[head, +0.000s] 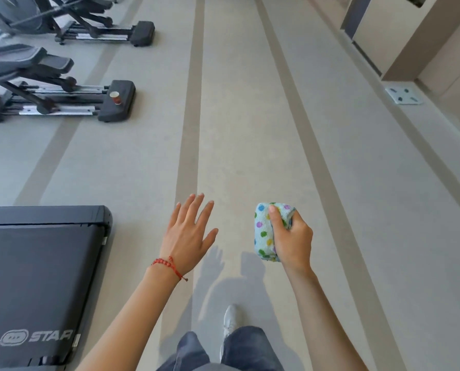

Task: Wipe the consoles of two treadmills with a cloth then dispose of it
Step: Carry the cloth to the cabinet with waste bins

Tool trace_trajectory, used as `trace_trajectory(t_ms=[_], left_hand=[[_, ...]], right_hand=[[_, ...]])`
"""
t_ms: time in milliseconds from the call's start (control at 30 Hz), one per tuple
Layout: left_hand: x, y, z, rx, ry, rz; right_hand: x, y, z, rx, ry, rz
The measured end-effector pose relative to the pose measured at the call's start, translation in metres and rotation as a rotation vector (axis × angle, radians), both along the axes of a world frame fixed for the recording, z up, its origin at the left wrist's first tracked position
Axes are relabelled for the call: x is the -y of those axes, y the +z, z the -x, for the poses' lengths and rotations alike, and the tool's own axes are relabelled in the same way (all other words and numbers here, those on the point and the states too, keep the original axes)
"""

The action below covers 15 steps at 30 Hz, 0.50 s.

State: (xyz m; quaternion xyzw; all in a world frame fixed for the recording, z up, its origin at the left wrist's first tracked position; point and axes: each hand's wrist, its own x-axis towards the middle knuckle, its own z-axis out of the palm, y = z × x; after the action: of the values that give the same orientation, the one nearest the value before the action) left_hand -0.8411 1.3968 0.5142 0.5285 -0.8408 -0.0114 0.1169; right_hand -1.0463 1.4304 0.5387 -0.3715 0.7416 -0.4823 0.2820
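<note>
Head view, looking down at the gym floor (250, 129), and both your arms are out in front of you. Your right hand (293, 241) is closed tight around the polka-dot cloth (266, 231): thumb pressed over the top, fingers wrapped behind, the cloth bunched into a thick wad that sticks out on the hand's left side. That cloth sits at about four o'clock from frame centre, up in the air above the floor, touching nothing but your hand. Your left hand (190, 234) is empty, palm down, fingers spread wide and pointing toward twelve o'clock, a red bead bracelet (168, 265) round the wrist. The two hands are near each other but apart, and both throw shadows on the floor just below them.

At eight o'clock you've got the rear end of a treadmill (36, 277), black belt and deck, with a white "STAR" logo on the rear end of the deck. Its console is out of frame. Up at ten and eleven o'clock stand two elliptical trainers (49, 84), one behind the other, and a small paper cup (115, 98) rests upright on the rear foot of the nearer one. Over at two o'clock, a white bathroom scale (403, 95) lies flat on the floor against the wall base. At six o'clock your dark trouser legs show, with one white shoe (230, 321) stepped forward between the darker floor stripes.
</note>
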Motion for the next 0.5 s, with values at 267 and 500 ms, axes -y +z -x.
trace_trajectory(t_ms=[267,500], left_hand=[[0.134,0.005,0.049,0.006,0.075,0.024],[0.276,-0.005,0.080,-0.034,0.082,0.029]], right_hand=[[0.144,0.001,0.054,-0.014,0.049,-0.035],[0.294,-0.010,0.086,-0.096,0.082,0.012]])
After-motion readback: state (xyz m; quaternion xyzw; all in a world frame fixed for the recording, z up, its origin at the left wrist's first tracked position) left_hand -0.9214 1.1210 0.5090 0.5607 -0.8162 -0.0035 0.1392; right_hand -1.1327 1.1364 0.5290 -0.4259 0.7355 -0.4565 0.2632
